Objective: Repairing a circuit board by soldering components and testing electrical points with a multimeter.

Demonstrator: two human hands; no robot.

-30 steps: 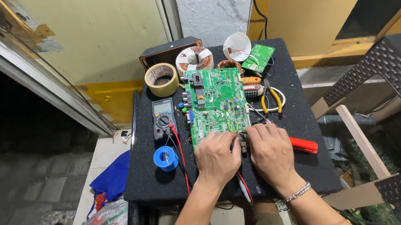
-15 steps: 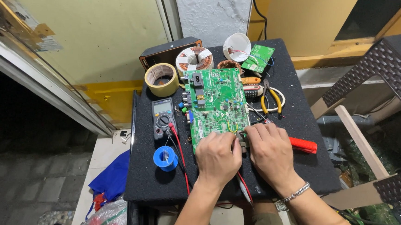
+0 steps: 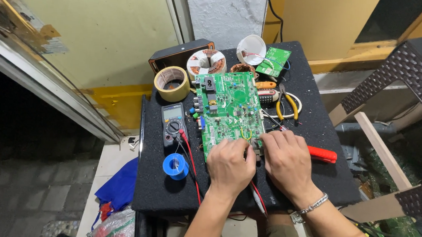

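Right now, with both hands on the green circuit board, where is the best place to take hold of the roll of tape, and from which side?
Probably from above: the roll of tape lies flat on the black mat with its hole up. Put fingers inside the hole and the thumb on the outer wall, at its left, away from the green circuit board and multimeter.

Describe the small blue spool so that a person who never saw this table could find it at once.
Start from the black work mat and find the large green circuit board. Left of it lies a grey multimeter; just below that, beside the left hand, sits the blue spool. It is the only blue round thing on the mat.
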